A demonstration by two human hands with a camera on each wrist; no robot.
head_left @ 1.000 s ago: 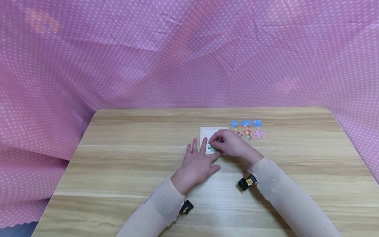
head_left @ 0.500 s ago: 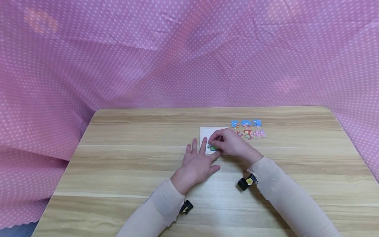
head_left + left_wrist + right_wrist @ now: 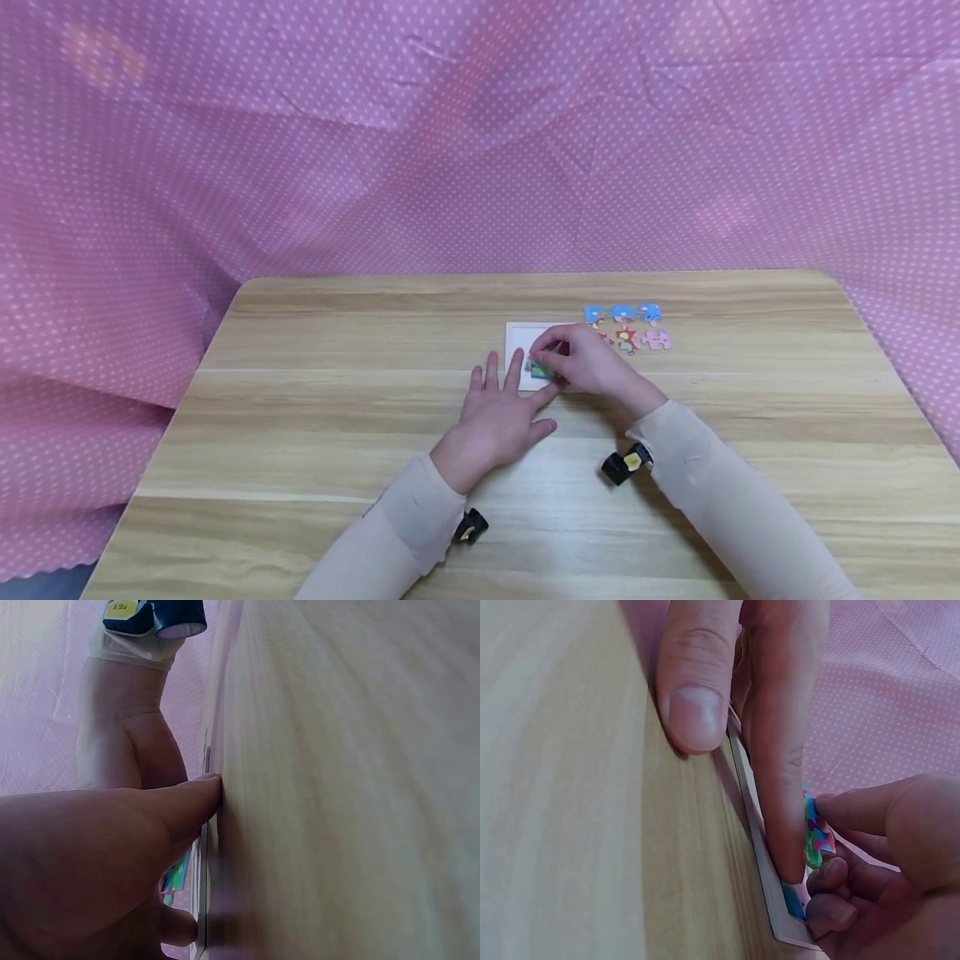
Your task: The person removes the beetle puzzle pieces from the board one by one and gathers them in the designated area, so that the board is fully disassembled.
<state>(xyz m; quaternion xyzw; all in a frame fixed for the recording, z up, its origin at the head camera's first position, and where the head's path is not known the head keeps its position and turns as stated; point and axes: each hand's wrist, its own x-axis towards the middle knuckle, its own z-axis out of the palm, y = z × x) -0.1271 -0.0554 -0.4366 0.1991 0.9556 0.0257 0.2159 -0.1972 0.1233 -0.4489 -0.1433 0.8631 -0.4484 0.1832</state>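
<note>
A white puzzle tray lies on the wooden table, its near part overlapped by both hands. My left hand spreads flat, with its index and middle fingers resting on the tray's near edge. Above the tray my right hand pinches a colourful jigsaw piece between thumb and fingertips, held tilted in the right wrist view. Beneath it, a blue-green piece lies in the tray's near corner, close to the left fingertip. In the left wrist view, part of the colourful piece shows behind the left thumb.
Several loose jigsaw pieces lie in two rows right of the tray, with blue ones at the back, and a red one and a pink one in front. A pink dotted curtain hangs behind the table.
The right fingers have shifted slightly over the tray, and more green shows below their tips. The left hand stays in place.
</note>
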